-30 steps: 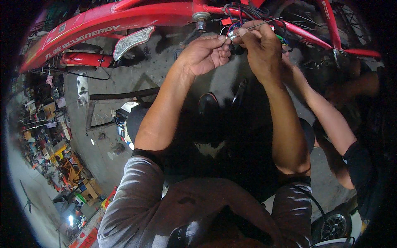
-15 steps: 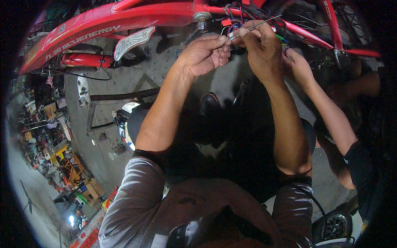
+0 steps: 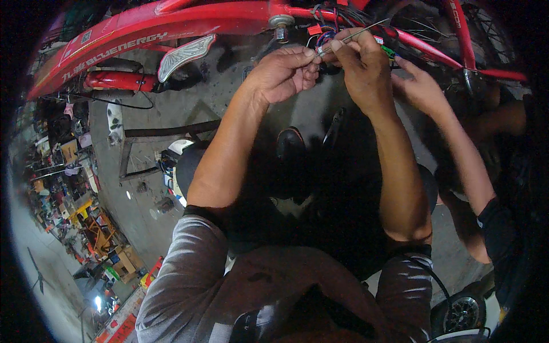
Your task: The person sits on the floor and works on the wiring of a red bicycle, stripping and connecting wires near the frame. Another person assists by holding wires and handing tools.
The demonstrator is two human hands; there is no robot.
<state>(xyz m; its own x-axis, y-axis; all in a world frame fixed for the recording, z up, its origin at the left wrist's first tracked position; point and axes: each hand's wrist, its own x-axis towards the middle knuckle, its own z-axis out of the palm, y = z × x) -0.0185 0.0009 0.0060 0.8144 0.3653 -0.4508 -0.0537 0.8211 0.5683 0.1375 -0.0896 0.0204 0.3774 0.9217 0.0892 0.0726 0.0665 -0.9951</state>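
Note:
My left hand [image 3: 286, 75] is closed, thumb and forefinger pinched at the end of a thin metal rod [image 3: 366, 28]; whatever else lies in that pinch is too small to make out. Beside it, my right hand [image 3: 367, 68] grips the rod between thumb and fingers, and the rod slants up to the right past the knuckles. Just behind both hands hangs a bundle of coloured wires [image 3: 327, 34] with a red connector [image 3: 314, 30], under the red frame [image 3: 229, 20] of a bike. Partly hidden by my right hand is a green connector [image 3: 389, 52].
Another person's hand [image 3: 422, 90] reaches in from the right, a finger near the green connector. A silver pedal [image 3: 184, 57] juts from the bike at left. A black-and-white cat [image 3: 115, 121] lies on the floor near a metal stand [image 3: 171, 130]. Clutter [image 3: 74, 200] lines the far left.
The other person's hand has risen toward the wires, with a finger now stretched to the green connector. My two hands have hardly moved.

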